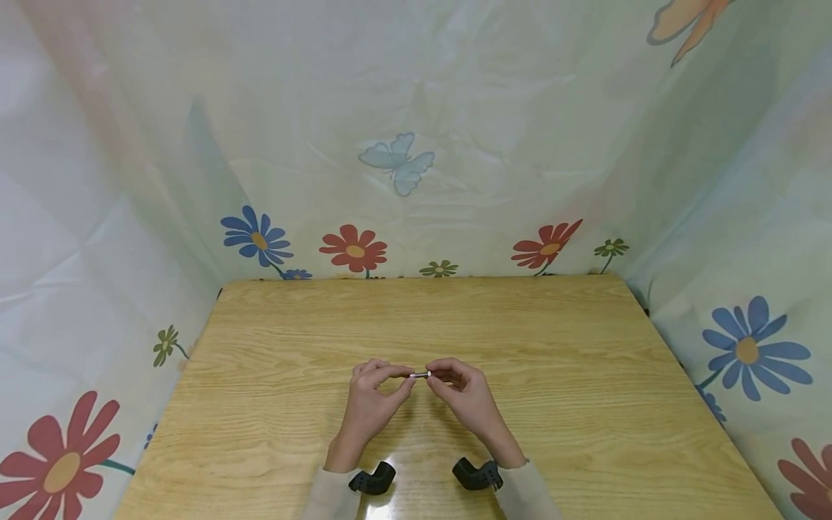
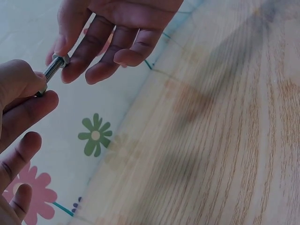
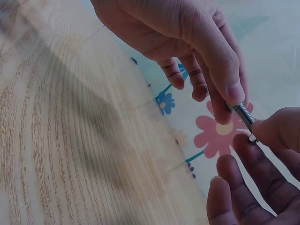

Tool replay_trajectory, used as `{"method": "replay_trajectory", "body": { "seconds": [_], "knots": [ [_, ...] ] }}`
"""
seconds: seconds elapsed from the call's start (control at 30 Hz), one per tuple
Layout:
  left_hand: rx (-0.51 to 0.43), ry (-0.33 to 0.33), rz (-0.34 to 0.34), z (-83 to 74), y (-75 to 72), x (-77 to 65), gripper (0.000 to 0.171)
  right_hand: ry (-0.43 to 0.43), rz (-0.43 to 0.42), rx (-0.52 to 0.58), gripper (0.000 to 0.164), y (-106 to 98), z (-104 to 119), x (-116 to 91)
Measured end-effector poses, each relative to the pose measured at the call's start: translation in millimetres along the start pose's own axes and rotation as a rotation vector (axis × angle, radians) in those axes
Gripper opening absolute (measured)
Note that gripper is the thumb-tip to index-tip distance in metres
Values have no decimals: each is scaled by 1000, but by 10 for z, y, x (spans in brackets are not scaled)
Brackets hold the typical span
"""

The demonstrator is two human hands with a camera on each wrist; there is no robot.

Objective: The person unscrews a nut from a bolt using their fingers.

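A small metal bolt (image 1: pixel 421 375) with a threaded shank is held between both hands above the table. My left hand (image 1: pixel 372 404) pinches one end of it between thumb and index finger. At the other end, the thumb and fingertips of my right hand (image 1: pixel 469 404) pinch a wider metal piece; whether that is a nut or the bolt's head I cannot tell. Bare thread on the bolt (image 2: pixel 52 69) shows between the two grips in the left wrist view. In the right wrist view the bolt (image 3: pixel 243 115) slants, its ends partly hidden by fingertips. The other fingers are loosely bent.
Below the hands lies a wood-grain table (image 1: pixel 292 325). A pale curtain (image 1: pixel 487 144) printed with flowers and butterflies hangs behind it and along both sides. Black wrist devices (image 1: pixel 373 478) sit at both cuffs.
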State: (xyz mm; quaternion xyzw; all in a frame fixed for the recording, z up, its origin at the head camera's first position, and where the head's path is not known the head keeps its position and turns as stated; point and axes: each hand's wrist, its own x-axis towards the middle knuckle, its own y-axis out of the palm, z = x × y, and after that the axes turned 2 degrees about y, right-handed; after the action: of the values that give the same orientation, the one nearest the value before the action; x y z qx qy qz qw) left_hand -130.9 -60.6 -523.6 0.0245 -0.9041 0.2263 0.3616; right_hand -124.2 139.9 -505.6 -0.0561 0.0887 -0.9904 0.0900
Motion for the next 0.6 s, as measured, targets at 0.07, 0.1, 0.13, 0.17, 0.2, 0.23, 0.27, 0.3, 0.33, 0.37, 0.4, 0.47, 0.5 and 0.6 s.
{"method": "replay_trajectory", "body": {
  "seconds": [0.07, 0.1, 0.13, 0.17, 0.2, 0.23, 0.27, 0.3, 0.33, 0.37, 0.4, 0.47, 0.5, 0.6],
  "knots": [
    [-1, -6, -1, -3, -1, 0, 15, -18, -4, 1, 29, 1, -12, 0],
    [-1, -7, -1, -4, -2, 0, 14, -25, -5, 1, 28, 0, -17, 1],
    [-2, -9, -2, -4, -2, 0, 14, -30, -7, 1, 28, -1, -21, 0],
    [-7, -10, -2, -6, -4, 1, 14, -38, -7, 1, 28, -3, -25, -1],
    [-8, -11, -3, -5, -2, 0, 14, -48, -7, 2, 26, -3, -26, -3],
    [-9, -13, -3, -5, -3, 1, 13, -55, -8, 1, 25, -4, -28, -3],
    [-9, -15, -3, -4, -3, 2, 13, -62, -8, 0, 24, -5, -28, -4],
    [-9, -18, -4, -3, -2, 3, 13, -67, -6, 3, 22, -7, -26, -4],
    [-9, -21, -5, -2, -2, 4, 13, -73, -4, 5, 21, -7, -26, -4],
    [-9, -23, -7, -1, -2, 4, 13, -76, -3, 6, 20, -7, -26, -3],
    [-8, -24, -8, 1, 0, 4, 13, -76, -2, 10, 19, -6, -25, -1],
    [-9, -24, -10, 4, 2, 3, 14, -66, 0, 20, 21, -6, -23, 3],
    [-10, -21, -10, 6, 5, 2, 14, -53, 0, 26, 21, -5, -19, 3],
    [-10, -14, -9, 11, 11, -1, 15, -3, -15, 32, 25, -5, -7, 3]
  ]
}}
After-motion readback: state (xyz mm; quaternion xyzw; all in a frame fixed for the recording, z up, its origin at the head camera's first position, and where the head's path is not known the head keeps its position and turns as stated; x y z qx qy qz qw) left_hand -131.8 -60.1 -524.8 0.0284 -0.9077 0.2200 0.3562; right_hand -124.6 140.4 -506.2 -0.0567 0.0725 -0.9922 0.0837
